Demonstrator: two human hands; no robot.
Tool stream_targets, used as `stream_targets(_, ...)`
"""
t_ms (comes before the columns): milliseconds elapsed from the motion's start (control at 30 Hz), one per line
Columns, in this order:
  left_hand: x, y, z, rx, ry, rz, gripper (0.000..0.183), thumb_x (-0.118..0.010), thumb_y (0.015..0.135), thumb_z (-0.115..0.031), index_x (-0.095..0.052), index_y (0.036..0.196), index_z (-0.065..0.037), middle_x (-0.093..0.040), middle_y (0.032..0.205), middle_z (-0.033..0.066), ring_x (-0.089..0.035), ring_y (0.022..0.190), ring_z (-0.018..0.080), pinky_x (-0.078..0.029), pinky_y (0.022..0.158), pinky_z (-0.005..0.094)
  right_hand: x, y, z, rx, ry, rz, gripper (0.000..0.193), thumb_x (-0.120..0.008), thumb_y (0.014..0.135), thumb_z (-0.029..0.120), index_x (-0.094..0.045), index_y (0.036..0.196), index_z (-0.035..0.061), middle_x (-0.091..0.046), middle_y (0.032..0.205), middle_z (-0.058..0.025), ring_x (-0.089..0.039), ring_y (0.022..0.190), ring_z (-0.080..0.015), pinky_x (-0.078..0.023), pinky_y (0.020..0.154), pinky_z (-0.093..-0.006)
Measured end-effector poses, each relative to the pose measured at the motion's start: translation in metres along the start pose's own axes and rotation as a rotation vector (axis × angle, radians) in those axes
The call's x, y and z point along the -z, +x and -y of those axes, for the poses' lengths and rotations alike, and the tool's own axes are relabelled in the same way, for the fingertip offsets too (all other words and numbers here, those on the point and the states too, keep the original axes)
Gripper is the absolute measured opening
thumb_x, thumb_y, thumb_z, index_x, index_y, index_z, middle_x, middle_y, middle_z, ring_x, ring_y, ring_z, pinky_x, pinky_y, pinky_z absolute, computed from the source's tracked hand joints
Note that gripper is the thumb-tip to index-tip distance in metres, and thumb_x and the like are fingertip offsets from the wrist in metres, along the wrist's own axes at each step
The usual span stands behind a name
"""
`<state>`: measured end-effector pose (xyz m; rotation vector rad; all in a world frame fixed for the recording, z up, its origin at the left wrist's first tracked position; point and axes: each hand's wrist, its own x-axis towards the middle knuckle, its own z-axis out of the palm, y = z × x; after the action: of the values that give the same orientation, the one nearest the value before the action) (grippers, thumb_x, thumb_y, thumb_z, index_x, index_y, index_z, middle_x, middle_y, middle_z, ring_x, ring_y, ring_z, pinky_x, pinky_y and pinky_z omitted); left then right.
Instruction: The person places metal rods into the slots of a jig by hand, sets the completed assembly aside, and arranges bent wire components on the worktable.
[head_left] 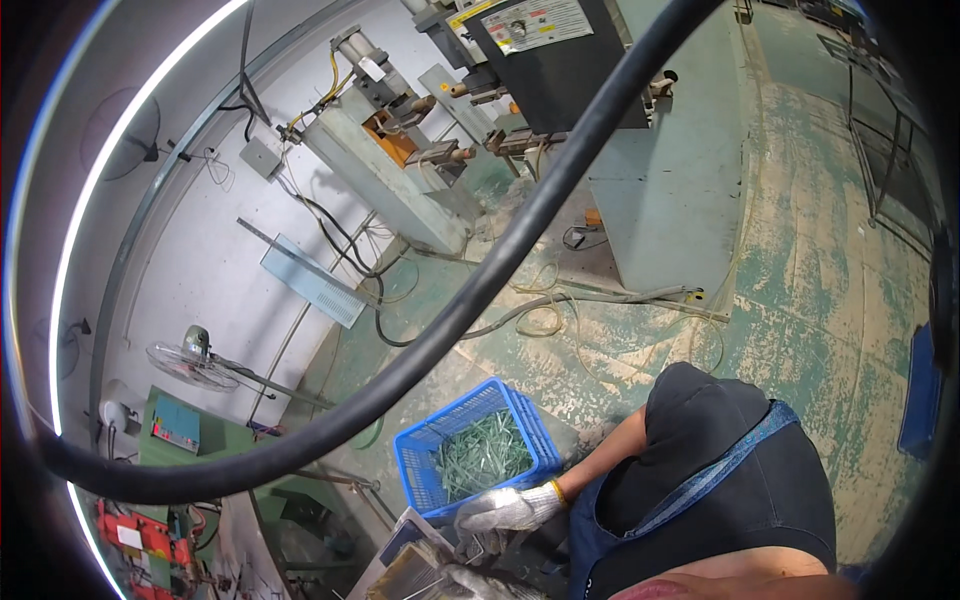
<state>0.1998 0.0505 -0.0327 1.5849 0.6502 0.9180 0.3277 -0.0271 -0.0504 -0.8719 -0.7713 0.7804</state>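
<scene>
Worn green floor (790,260) behind; on it, blue plastic crate (537,432) of green strips (485,455), just beyond gloved right hand (508,510). Pale-edged tray (392,556) close beside right fingers, curled, and gloved left hand (490,583), partly cropped; cannot tell whether gripping anything.

A grey-green machine (672,205) stands on the worn floor (800,250), and a hose (636,297) lies near its lower edge. A teal box (175,424) rests near the left edge of a green table (228,427).

Factory workshop: large floor-standing machines (670,210), worn green floor (810,230).
</scene>
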Motion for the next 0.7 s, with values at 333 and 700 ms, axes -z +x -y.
stream_targets(333,-0.013,-0.023,-0.022,0.02,0.02,-0.044,0.053,-0.058,0.094,-0.019,-0.04,0.138,0.005,-0.051,0.134,0.0193,-0.054,0.111,0.026,-0.044,0.094,0.0357,0.008,-0.026,0.048,0.29,-0.527,0.109,0.032,-0.053,0.095,0.029,-0.06,0.11,0.0019,-0.064,0.104,-0.0149,-0.062,0.099,-0.0264,-0.047,0.085,-0.0359)
stream_targets(700,-0.021,-0.019,0.001,-0.073,-0.234,0.016,0.044,-0.058,0.094,-0.02,-0.049,0.128,0.007,-0.054,0.128,0.0225,-0.055,0.111,0.0298,-0.042,0.097,0.0376,0.012,-0.042,0.071,0.265,-0.507,0.163,0.023,-0.056,0.093,0.023,-0.063,0.103,0.0034,-0.064,0.097,-0.0111,-0.063,0.094,-0.0247,-0.05,0.077,-0.035)
